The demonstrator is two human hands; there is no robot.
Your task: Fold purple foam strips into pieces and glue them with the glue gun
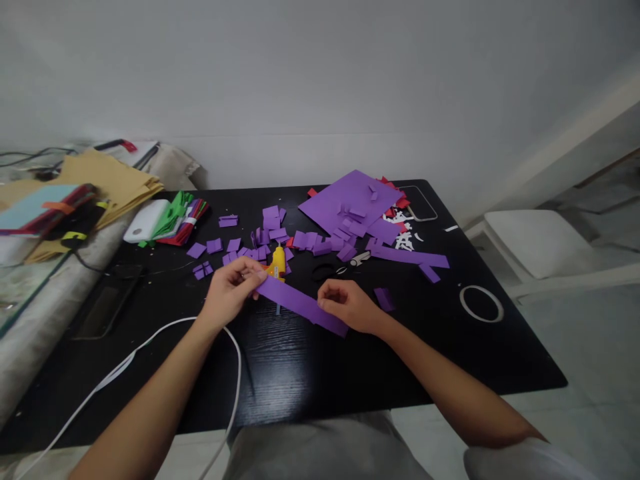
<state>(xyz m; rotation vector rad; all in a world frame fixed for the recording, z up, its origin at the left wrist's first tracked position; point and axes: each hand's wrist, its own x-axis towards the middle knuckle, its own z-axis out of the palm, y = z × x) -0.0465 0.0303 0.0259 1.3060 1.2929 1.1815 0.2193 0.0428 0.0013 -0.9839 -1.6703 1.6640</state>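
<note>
A long purple paper strip (pixel 295 298) stretches between my two hands, slanting down to the right. My left hand (pixel 231 288) pinches its upper left end between thumb and fingers. Farther along, the fingers of my right hand (pixel 349 303) are closed at the strip's upper edge near the right end. Just behind the strip lies a yellow glue gun (pixel 278 262), partly covered by the strip and my left hand. Scissors (pixel 359 259) with dark handles rest beyond my right hand. Many small folded purple paper pieces (pixel 273 223) are scattered behind.
On the black table (pixel 285 383), a large purple sheet (pixel 345 193) lies at the back, beside white paper scraps (pixel 404 241). Another purple strip (pixel 413 256) and a tape-like ring (pixel 481 304) are to the right. A white cable (pixel 165 327) loops at left, near bundled coloured paper (pixel 175 217).
</note>
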